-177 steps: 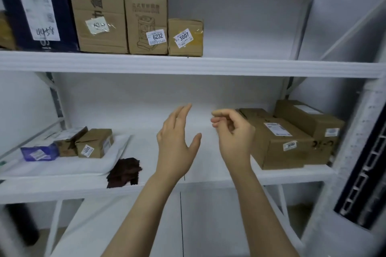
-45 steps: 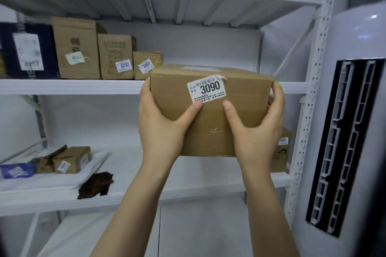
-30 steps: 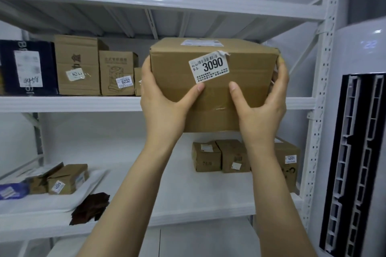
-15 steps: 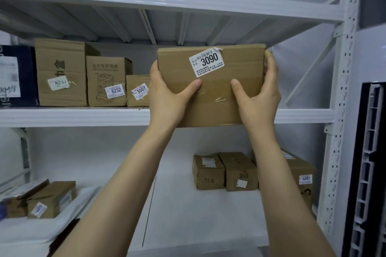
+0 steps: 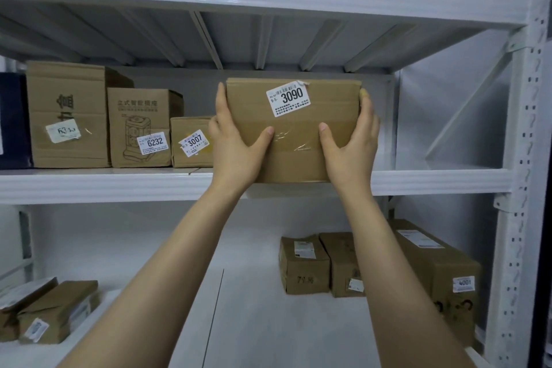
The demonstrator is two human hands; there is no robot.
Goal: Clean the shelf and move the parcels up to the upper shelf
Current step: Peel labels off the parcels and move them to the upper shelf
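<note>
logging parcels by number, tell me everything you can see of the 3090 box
The 3090 box is plain brown cardboard, closed, with clear tape across its front and a white barcode label with a peeling corner. It is upright at the middle shelf's front edge, right of the 3007 box. The left hand and right hand grip its sides, thumbs on the front. Whether it rests there is unclear.
</note>
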